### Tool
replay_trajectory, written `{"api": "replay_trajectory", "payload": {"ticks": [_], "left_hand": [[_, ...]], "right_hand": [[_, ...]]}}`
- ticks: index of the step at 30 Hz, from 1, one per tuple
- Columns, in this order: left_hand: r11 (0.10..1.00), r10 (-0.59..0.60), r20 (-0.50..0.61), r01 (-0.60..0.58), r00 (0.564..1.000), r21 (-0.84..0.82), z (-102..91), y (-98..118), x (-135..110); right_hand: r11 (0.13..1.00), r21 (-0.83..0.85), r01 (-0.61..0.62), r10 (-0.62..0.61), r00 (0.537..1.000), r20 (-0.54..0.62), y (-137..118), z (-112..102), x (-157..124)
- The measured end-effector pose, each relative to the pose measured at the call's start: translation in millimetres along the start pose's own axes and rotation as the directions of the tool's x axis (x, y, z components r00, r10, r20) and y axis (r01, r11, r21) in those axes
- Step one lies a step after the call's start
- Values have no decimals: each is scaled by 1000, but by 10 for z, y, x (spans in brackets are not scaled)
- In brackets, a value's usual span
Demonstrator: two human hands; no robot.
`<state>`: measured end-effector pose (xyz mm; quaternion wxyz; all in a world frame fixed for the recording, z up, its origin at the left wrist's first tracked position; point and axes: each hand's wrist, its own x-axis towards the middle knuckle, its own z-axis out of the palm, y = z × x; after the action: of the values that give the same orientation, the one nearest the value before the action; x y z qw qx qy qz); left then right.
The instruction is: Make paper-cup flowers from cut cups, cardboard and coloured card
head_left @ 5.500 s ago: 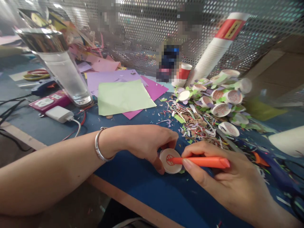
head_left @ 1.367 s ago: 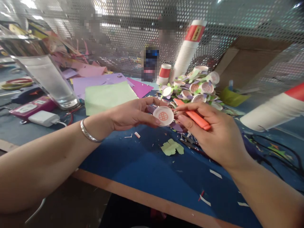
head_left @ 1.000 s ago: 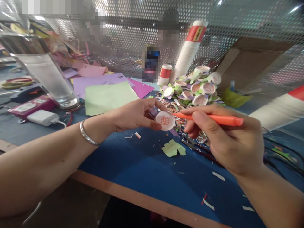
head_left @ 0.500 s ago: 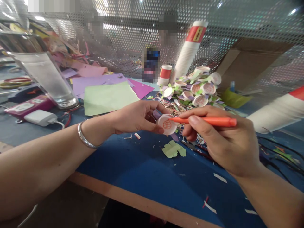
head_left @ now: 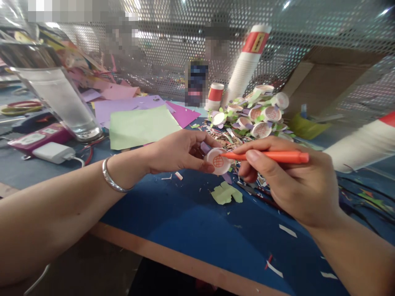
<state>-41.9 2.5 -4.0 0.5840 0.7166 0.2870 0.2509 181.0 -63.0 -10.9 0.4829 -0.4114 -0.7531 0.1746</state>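
Observation:
Between the thumb and fingers of my left hand (head_left: 188, 152) is a small white paper cup bottom (head_left: 222, 166), with purple paper pieces at its edge. An orange-red circle filled with crossed lines is drawn on its face. My right hand (head_left: 296, 185) is closed around an orange marker (head_left: 277, 156), and its tip meets the cup bottom near the top of the drawing. Below the hands, pale green paper scraps (head_left: 226, 193) lie on the blue table. Behind them rises a pile of similar cup bottoms (head_left: 261, 129) with green and purple paper bits, some bearing the same grid pattern.
Stacked paper cups (head_left: 243, 65) lean at the back, and another cup stack (head_left: 364, 144) lies at right. A glass water bottle (head_left: 61, 94), a white charger (head_left: 54, 152) and coloured paper sheets (head_left: 142, 125) occupy the left. Perforated metal (head_left: 166, 53) closes off the back.
Both hands stay in nearly the same place, with the marker tip still at the grid drawing. The whole view has shifted very slightly.

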Motion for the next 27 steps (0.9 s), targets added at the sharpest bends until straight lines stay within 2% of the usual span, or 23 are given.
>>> {"api": "replay_trajectory", "payload": {"ticks": [9,18,27], "left_hand": [[998,36,26,-34,999,-52,-7,-48,12],[993,-21,40,26,999,-114,-5,-17,-1],[994,-50,52,55,997,-98,-1,0,-8]], "right_hand": [[999,-24,23,-24,999,-43,30,-16,-24],[992,-97,76,-84,994,-75,5,-21,-29],[991,-94,100,-103,994,-24,-44,-11,-52]]}}
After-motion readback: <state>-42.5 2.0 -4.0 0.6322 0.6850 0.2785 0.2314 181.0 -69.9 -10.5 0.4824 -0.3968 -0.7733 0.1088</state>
